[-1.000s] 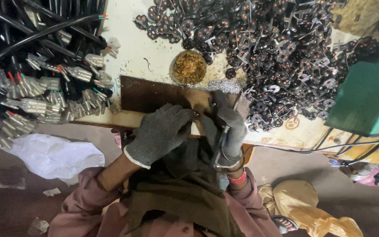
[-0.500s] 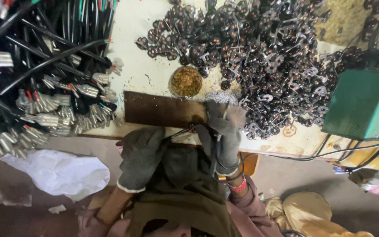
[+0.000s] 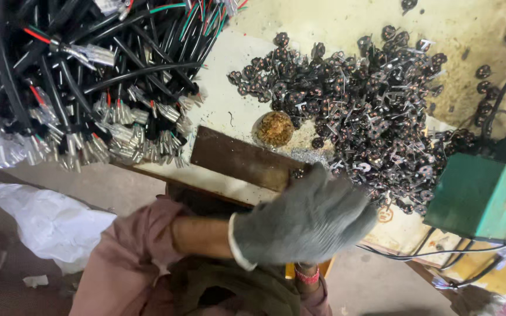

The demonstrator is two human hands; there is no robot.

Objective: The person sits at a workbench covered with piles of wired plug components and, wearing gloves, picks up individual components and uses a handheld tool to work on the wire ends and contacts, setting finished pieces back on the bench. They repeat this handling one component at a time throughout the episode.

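Since half a second ago your left hand (image 3: pixel 306 225), in its grey knitted work glove, has swung across to the right and now covers the spot where both hands were working; it lies over the near end of the dark brown flat metal bar (image 3: pixel 241 159) at the edge of the pale, stained surface (image 3: pixel 229 105). The glove is blurred, fingers curled loosely downward, and you cannot tell whether it grips anything beneath. Your right hand is hidden under it; only a red bangle (image 3: pixel 307 275) at the wrist shows, so its state cannot be told either. The thin wire seen between your hands earlier is no longer visible. Just beyond the bar sits a round brass-coloured dish of crumbly residue (image 3: pixel 274 129), then the heap of small dark metal terminals (image 3: pixel 370 117). A bundle of black cables with silver crimped ends (image 3: pixel 77 99) lies left, a green metal box (image 3: pixel 478 196) right.
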